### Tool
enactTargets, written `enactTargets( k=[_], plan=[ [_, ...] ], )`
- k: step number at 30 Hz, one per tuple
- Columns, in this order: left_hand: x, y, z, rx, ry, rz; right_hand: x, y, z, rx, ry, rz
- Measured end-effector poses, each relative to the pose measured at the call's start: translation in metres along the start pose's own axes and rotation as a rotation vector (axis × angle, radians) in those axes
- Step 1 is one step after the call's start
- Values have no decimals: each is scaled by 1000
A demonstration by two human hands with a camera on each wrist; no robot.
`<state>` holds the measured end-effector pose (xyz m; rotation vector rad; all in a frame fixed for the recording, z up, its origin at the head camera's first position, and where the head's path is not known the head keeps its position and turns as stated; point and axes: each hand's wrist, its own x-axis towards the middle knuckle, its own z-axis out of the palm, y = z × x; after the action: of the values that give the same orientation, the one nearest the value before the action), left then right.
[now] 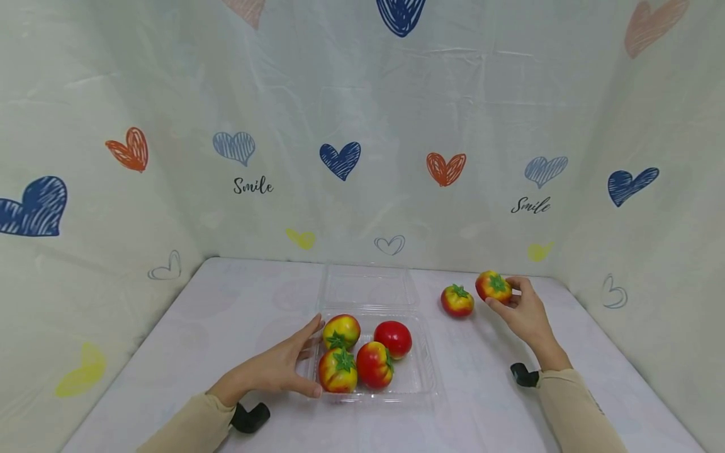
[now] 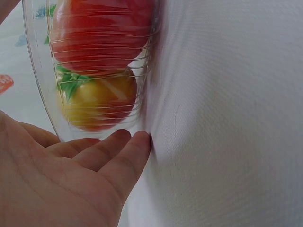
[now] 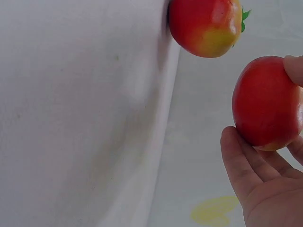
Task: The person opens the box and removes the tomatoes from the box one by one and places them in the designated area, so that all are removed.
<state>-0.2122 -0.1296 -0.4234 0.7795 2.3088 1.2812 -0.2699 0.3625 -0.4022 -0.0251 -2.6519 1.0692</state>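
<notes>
Right hand (image 1: 527, 319): my fingers pinched one tomato (image 1: 493, 287) above the table (image 1: 226, 314) | Left hand (image 1: 274, 366): my fingers stood spread (nearly straight) beside the clear box (image 1: 416, 372)

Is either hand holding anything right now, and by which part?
The right hand holds a tomato by its sides, leafy top uncovered. The left hand lies along the left side of the box, not gripping it.

Six tomatoes (image 1: 376, 366): four inside one clear container (image 1: 416, 379), two outside; one table (image 1: 238, 308), two sleeves (image 1: 576, 412).

Right grip (image 1: 525, 316) holds a tomato (image 1: 490, 286), left grip (image 1: 274, 365) beside the clear container (image 1: 416, 368).
</notes>
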Motion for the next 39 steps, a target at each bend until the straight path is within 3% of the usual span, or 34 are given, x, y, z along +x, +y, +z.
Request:
enactTargets(
  k=[12, 39],
  plan=[
    [1, -2, 0, -4, 3, -1, 4, 13, 2, -56, -109, 72],
    [1, -1, 1, -1, 1, -9, 6, 18, 5, -66, -178, 146]
  ],
)
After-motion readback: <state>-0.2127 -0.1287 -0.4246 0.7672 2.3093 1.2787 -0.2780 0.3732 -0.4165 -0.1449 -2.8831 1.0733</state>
